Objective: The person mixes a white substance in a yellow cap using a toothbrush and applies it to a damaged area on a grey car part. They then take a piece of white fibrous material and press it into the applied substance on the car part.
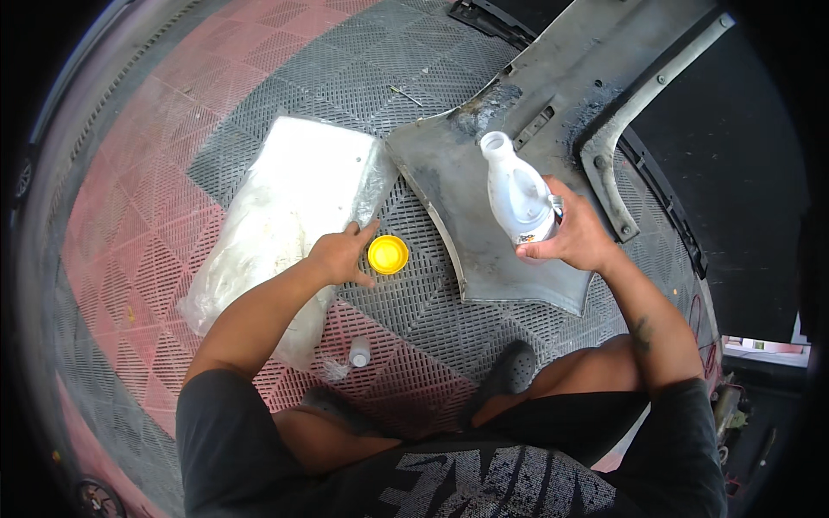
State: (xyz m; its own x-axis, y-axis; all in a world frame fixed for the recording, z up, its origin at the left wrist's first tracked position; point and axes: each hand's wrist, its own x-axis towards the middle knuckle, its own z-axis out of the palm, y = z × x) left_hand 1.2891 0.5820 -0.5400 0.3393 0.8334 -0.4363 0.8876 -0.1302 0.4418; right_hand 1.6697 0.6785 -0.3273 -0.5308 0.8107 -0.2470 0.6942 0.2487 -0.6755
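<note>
My right hand (583, 226) is wrapped round the lower part of a white plastic bottle (509, 194). The bottle leans to the left, its neck uncovered, above a grey curved metal panel (501, 272). A round yellow cap (389, 255) lies on the grated floor, its hollow side facing up. Just left of the cap is my left hand (339, 256), with thumb and fingers apart and nothing held in it. Under my left forearm, a flat white piece in clear plastic wrapping (294, 186) lies on the floor.
Near my feet stands a small white bottle (359, 352) beside crumpled clear plastic (333, 369). The floor has red and grey grated tiles (138, 259). A curved metal strip (615, 177) runs along the panel's right side. Dark trim pieces (665, 203) lie beyond it.
</note>
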